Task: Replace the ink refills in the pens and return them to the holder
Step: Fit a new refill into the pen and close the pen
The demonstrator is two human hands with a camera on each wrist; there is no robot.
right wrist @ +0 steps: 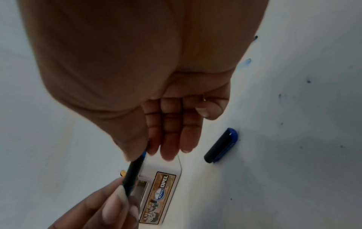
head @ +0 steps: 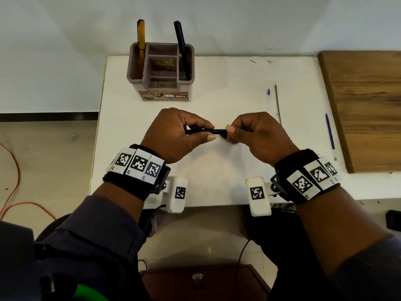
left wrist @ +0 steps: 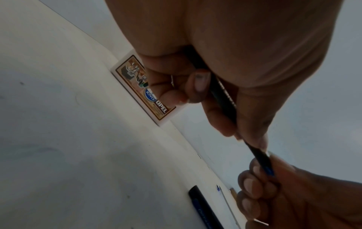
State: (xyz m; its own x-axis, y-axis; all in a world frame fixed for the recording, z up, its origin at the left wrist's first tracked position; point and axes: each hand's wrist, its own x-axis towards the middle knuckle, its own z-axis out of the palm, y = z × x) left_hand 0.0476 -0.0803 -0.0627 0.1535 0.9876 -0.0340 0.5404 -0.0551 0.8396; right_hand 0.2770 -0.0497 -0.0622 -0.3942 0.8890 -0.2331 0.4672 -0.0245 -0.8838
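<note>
A dark pen (head: 206, 131) is held level over the white table between both hands. My left hand (head: 180, 133) grips its barrel (left wrist: 223, 99) with curled fingers. My right hand (head: 249, 131) pinches its blue-tipped end (right wrist: 137, 165) between thumb and fingers. The pen holder (head: 160, 70) stands at the table's far side, with a yellow pen (head: 141, 38) in its left slot and a dark pen (head: 182, 51) in its right slot. A dark pen cap (right wrist: 221, 145) with a blue clip lies on the table below my right hand.
Loose refills lie to the right: a short blue-tipped one (head: 268, 92), a thin grey one (head: 278, 103), and a blue one (head: 330, 135) near the table's right edge. A wooden board (head: 368, 105) adjoins the table there. An orange cable (head: 13, 181) lies on the floor at left.
</note>
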